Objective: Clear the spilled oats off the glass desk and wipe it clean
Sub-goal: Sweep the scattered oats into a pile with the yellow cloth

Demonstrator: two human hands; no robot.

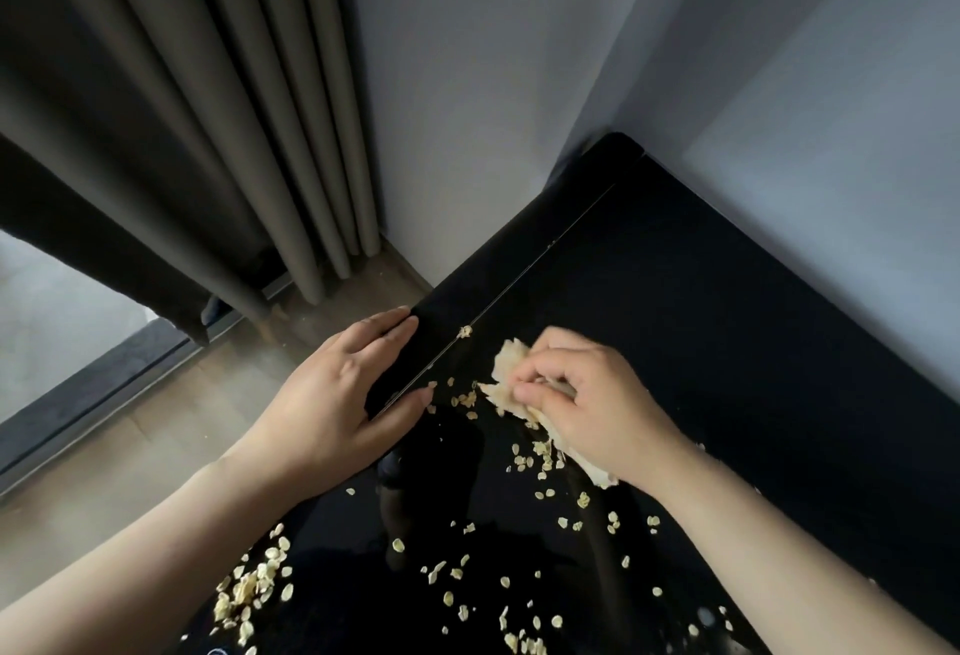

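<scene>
— Black desk (701, 291) filled the lower right; where were the oats (249, 587)?
— Scattered across the lower centre. Right hand (587, 394) clutched a cloth (506, 368) mid-frame; left hand (343, 384) lay flat, fingers straight, at the desk's left edge.

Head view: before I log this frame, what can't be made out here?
1. Crumpled paper wad: mostly hidden under the right hand gripping it; only its two ends show.
2. Oats: any beneath the right forearm are hidden, and the scatter is cut off by the bottom edge.
3. Left hand: its palm side, at the glass desk edge, is hidden by the hand itself.
4. Below the glass: only dark reflections show.
</scene>
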